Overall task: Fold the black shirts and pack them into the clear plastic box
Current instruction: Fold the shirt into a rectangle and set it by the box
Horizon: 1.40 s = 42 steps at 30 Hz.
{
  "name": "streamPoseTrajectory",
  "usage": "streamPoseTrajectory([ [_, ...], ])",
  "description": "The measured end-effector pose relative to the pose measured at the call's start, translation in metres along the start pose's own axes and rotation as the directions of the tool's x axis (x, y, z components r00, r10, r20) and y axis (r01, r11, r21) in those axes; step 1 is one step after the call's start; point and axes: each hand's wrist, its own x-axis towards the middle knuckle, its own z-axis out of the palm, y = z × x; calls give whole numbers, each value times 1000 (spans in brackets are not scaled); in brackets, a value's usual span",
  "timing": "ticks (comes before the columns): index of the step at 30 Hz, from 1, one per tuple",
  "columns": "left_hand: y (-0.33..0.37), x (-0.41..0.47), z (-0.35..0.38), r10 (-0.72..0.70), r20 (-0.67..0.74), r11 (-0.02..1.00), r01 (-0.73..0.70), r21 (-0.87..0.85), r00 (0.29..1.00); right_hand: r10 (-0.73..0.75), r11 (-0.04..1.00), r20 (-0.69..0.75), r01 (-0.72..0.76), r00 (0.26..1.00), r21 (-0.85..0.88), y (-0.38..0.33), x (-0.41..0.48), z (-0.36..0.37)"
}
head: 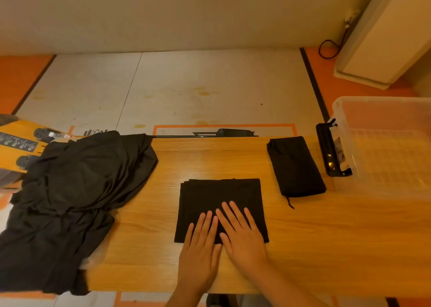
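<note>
A black shirt [219,194] lies folded into a square in the middle of the wooden table [303,248]. My left hand [200,253] and my right hand [242,239] press flat on its near edge, fingers straight, side by side. A second folded black shirt [296,166] lies to the right, a thin cord trailing from its near end. A heap of unfolded black shirts [70,201] covers the table's left end. The clear plastic box [384,148] stands at the right edge with nothing visible inside.
A black clip handle [328,152] sits on the box's left side. An orange object with black wheels [21,148] lies behind the heap. Beyond the table are a white floor mat and a cable [328,50] by a white panel.
</note>
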Motion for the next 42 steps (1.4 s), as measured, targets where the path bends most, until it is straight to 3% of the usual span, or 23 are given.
streamPoseTrajectory([
  [3,-24,7,-10,188,48,980,-190,54,981,101,994,31,-103,994,43,-3,-17,-6],
  [6,-51,27,-21,383,126,898,-401,182,915,194,975,37,-197,980,103,-21,-30,-3],
  [8,-67,43,-29,434,144,840,-457,293,890,224,958,81,-235,971,164,-37,-37,-8],
  [10,-77,52,-42,388,122,847,-406,344,913,207,961,70,-216,976,172,-48,-40,-15],
  [13,-60,42,-59,294,51,915,-297,272,954,123,987,-31,-119,992,106,-35,-36,-21],
  [17,-8,-8,-32,351,84,935,-355,31,933,-1,1000,-8,1,1000,12,9,-37,-20],
  [21,-6,-42,-10,392,144,917,-398,10,909,-115,993,53,115,992,9,33,-72,-6],
  [25,-13,-57,-9,426,158,896,-440,65,891,-130,991,108,132,986,-18,23,-97,-3],
  [30,-19,-73,-6,440,141,884,-455,110,887,-78,996,65,81,995,-41,16,-107,14],
  [33,-19,-77,-16,423,202,893,-444,74,884,-101,991,42,104,994,-86,20,-111,12],
  [38,-17,-84,-33,397,319,913,-405,-41,861,-213,973,44,216,976,-78,31,-126,7],
  [40,-16,-88,-37,368,268,930,-350,-116,890,-247,967,31,248,969,-57,35,-129,7],
  [42,-11,-89,-41,305,189,911,-229,-342,933,-255,967,2,255,967,-14,38,-131,2],
])
